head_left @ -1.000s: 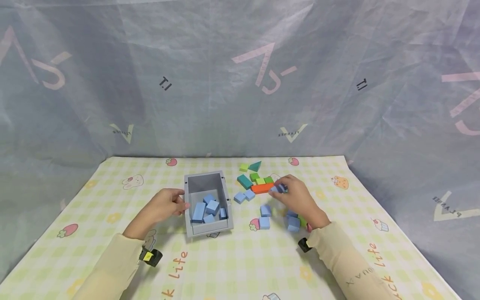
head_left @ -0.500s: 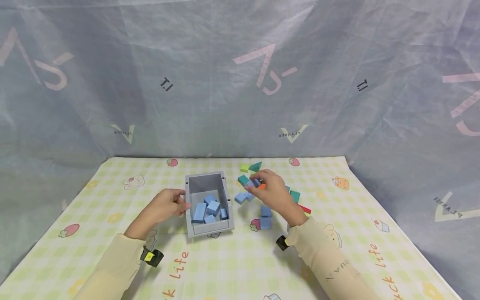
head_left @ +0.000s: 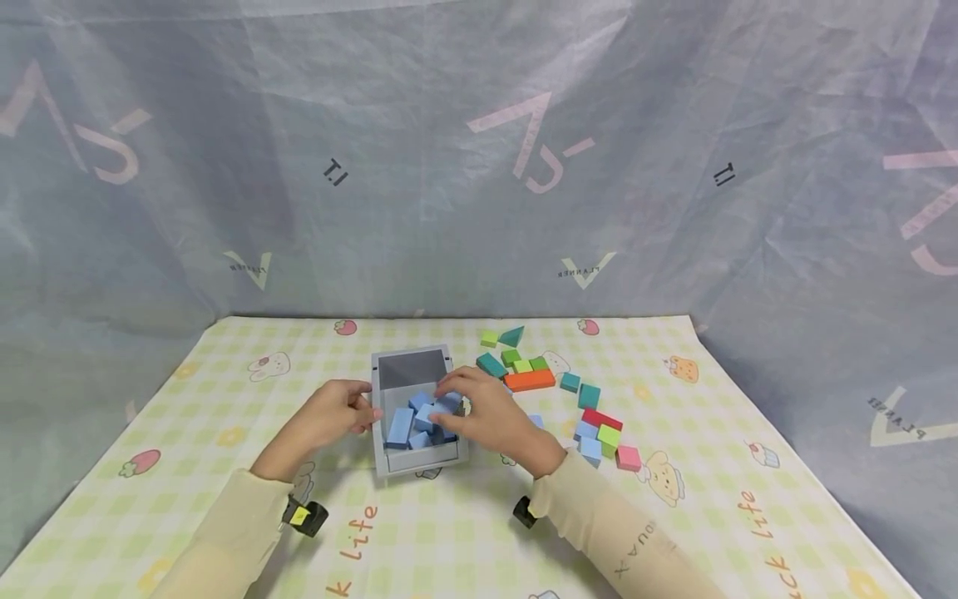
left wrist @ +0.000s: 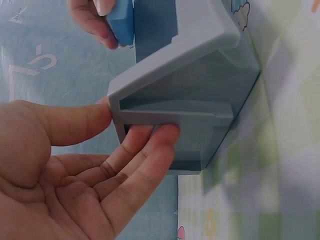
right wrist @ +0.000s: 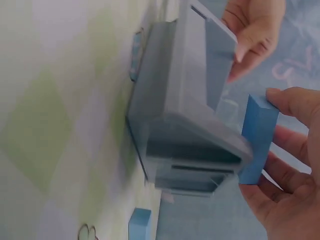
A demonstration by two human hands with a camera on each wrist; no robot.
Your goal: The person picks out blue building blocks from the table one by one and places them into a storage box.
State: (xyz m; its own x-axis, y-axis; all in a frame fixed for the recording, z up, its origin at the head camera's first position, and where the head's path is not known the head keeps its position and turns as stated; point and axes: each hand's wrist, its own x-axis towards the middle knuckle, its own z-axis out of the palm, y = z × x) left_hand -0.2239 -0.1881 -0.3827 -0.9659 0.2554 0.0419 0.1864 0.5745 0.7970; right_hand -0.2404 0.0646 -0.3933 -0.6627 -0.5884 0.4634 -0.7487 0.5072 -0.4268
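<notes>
A grey plastic box (head_left: 412,368) stands on the table with several blue blocks (head_left: 400,427) inside. My left hand (head_left: 332,416) pinches the box's left side, thumb against the rim and fingertips tucked under it, as the left wrist view (left wrist: 100,165) shows. Over the box's right rim, my right hand (head_left: 490,416) grips a blue rectangular block (right wrist: 260,140) by its ends between thumb and fingers. In the right wrist view that block is upright, right beside the rim.
Right of the box lie an orange bar (head_left: 530,380), teal blocks (head_left: 589,396), green blocks (head_left: 521,366), a red block (head_left: 602,419), a pink block (head_left: 628,457) and blue blocks (head_left: 590,450). A grey curtain (head_left: 479,208) hangs behind the checked tablecloth (head_left: 419,541).
My right hand has moved left from beside the orange bar to the box, carrying the blue block. My left hand has kept its grip on the box.
</notes>
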